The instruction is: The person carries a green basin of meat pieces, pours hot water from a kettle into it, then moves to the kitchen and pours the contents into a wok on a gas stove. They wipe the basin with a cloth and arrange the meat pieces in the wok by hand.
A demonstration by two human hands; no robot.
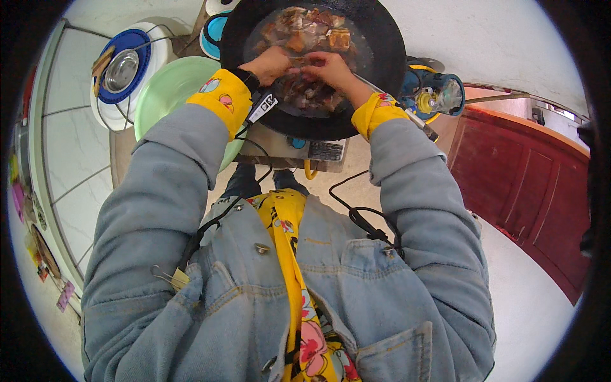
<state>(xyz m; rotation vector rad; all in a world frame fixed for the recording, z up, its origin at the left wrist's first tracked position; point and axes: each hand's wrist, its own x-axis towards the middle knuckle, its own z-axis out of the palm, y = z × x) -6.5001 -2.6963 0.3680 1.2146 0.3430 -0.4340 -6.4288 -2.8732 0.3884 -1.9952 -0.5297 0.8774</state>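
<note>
A large black wok (382, 95) holds chunks of meat (298, 36) in cloudy liquid, some with browned skin. Over its middle, my left hand (271, 66) and my right hand (329, 71) meet at the fingertips. They pinch a small item between them, mostly covered by the fingers; what it is cannot be made out. More dark meat pieces (310, 95) lie in the liquid just below my hands. A long metal utensil handle (415, 119) leans over the wok's right rim, passing by my right wrist.
The wok sits on a gas stove (305, 145) with a blue knob. At left are a light green basin (164, 90) and a white bucket (164, 47) under a blue-rimmed lid. A blue gas cylinder (413, 88) stands at right, near dark red cabinet doors (520, 191). Black cables (351, 207) hang by my jacket.
</note>
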